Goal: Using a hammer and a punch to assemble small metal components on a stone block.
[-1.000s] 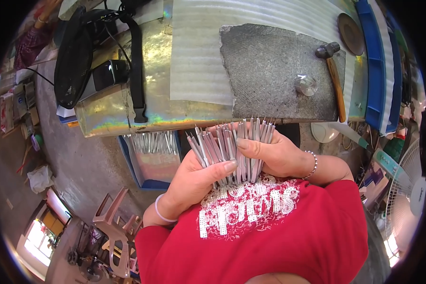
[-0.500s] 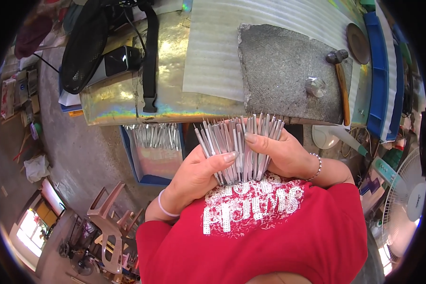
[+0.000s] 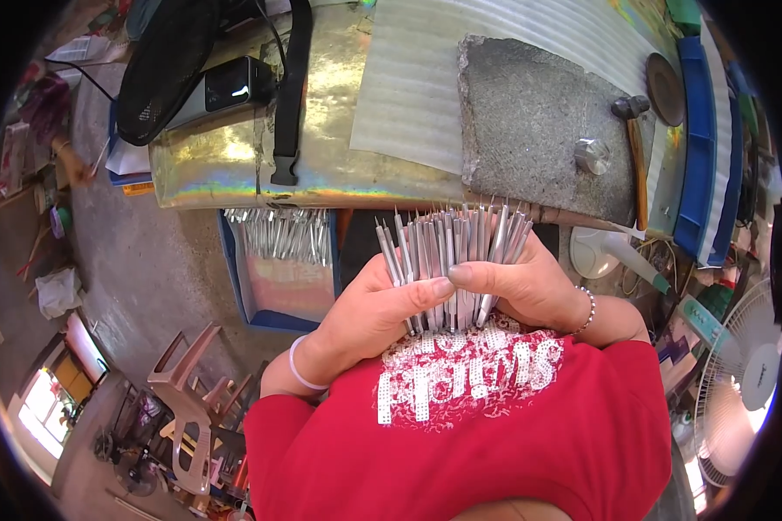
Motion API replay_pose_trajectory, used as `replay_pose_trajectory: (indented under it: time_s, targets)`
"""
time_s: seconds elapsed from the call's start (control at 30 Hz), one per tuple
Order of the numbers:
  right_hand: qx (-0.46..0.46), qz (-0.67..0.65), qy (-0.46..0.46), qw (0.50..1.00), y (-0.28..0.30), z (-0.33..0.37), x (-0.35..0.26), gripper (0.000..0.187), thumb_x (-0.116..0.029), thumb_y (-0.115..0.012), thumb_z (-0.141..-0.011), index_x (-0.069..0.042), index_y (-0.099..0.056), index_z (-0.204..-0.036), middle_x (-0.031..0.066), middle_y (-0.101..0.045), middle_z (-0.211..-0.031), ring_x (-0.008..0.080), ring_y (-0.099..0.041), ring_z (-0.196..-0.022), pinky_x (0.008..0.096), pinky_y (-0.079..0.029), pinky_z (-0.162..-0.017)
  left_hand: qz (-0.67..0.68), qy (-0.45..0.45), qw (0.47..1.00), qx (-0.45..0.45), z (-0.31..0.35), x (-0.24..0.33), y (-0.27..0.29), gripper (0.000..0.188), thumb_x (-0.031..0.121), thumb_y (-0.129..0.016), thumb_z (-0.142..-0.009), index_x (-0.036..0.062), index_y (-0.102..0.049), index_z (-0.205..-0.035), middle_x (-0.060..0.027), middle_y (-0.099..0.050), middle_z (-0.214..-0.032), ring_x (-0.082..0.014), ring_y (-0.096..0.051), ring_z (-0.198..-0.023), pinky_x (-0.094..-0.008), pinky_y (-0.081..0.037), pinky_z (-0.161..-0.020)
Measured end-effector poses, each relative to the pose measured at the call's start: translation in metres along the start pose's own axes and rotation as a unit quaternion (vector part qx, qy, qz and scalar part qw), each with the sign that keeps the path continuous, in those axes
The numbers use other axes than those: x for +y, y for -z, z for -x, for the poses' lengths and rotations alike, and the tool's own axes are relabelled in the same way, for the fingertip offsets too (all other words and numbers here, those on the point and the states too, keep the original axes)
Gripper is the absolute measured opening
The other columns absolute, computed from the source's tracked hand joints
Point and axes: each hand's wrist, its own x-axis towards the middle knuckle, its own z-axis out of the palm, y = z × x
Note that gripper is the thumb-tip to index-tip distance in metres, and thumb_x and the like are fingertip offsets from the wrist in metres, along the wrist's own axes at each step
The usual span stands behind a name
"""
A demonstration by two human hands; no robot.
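Observation:
A fanned bundle of thin silvery metal tools with narrow pointed tips (image 3: 443, 252) stands roughly upright in front of my chest, tips toward the table. My left hand (image 3: 365, 308) grips its left side, and my right hand (image 3: 530, 273) grips its right side. Both thumbs lie across the front of the bundle and nearly meet at the middle. The other fingers are mostly hidden behind it. Many similar metal pieces (image 3: 278, 233) lie in the far end of a blue tray (image 3: 235, 282), left of my hands and below the table edge.
On the table (image 3: 330, 165) lie a grey stone slab (image 3: 530, 130), a wooden-handled hammer (image 3: 639, 161), a round metal piece (image 3: 593, 156) and a black strap (image 3: 288, 104). A plastic chair (image 3: 187, 391) is lower left, a fan (image 3: 747, 382) at right. Another person's hand (image 3: 74, 167) shows far left.
My thumbs have come closer together over the bundle, which now looks slightly narrower at its base. The view has shifted a little. Another person's hand has appeared at far left.

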Motion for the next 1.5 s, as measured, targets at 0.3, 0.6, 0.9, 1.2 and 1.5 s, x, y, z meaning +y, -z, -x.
replay_pose_trajectory:
  time_s: [0.3, 0.6, 0.9, 1.2, 1.5]
  targets:
    - [-0.006, 0.039, 0.029, 0.999, -0.003, 0.003, 0.005, 0.029, -0.006, -0.064, -0.086, -0.003, -0.057, -0.114, 0.0022, -0.063, -0.104, 0.0081, -0.057, -0.093, 0.0258, -0.047, -0.081, 0.028, 0.000, 0.999, -0.027, 0.003, -0.006, 0.006, 0.040, 0.013, -0.058, -0.090, 0.0015, -0.047, -0.128, -0.0042, -0.058, -0.116, -0.0103, -0.054, -0.103, -0.0274, -0.043, -0.089]
    - [-0.027, 0.008, 0.044, 0.999, -0.004, 0.007, 0.011, 0.028, -0.002, -0.059, -0.087, -0.001, -0.054, -0.116, 0.0067, -0.060, -0.111, 0.0117, -0.056, -0.101, 0.0294, -0.046, -0.087, -0.010, -0.027, 0.998, -0.060, 0.007, -0.007, 0.006, 0.047, 0.015, -0.054, -0.093, 0.0014, -0.038, -0.135, -0.0050, -0.049, -0.128, -0.0122, -0.046, -0.115, -0.0293, -0.036, -0.098]
    - [-0.006, -0.088, 0.040, 0.995, 0.005, 0.015, 0.010, 0.030, -0.001, -0.055, -0.089, 0.000, -0.050, -0.118, 0.0122, -0.058, -0.118, 0.0199, -0.055, -0.111, 0.0347, -0.045, -0.094, 0.047, 0.053, 0.995, -0.073, -0.005, 0.000, -0.003, 0.055, 0.010, -0.054, -0.091, 0.0017, -0.029, -0.140, -0.0087, -0.045, -0.133, -0.0167, -0.047, -0.119, -0.0323, -0.038, -0.099]
    - [-0.007, -0.125, 0.063, 0.990, 0.022, 0.027, 0.012, 0.031, -0.004, -0.056, -0.089, -0.001, -0.050, -0.119, 0.0098, -0.059, -0.115, 0.0170, -0.056, -0.108, 0.0318, -0.044, -0.093, 0.050, 0.086, 0.992, -0.082, -0.018, -0.005, -0.007, 0.053, 0.006, -0.054, -0.090, 0.0008, -0.032, -0.138, -0.0098, -0.049, -0.127, -0.0189, -0.050, -0.116, -0.0351, -0.039, -0.099]
    - [0.008, -0.093, 0.079, 0.992, 0.038, 0.029, 0.016, 0.031, -0.007, -0.058, -0.089, -0.001, -0.051, -0.120, 0.0067, -0.060, -0.113, 0.0141, -0.056, -0.104, 0.0301, -0.045, -0.090, 0.025, 0.093, 0.993, -0.073, -0.027, -0.006, -0.012, 0.053, 0.005, -0.053, -0.089, -0.0009, -0.032, -0.138, -0.0102, -0.048, -0.129, -0.0193, -0.050, -0.115, -0.0348, -0.039, -0.097]
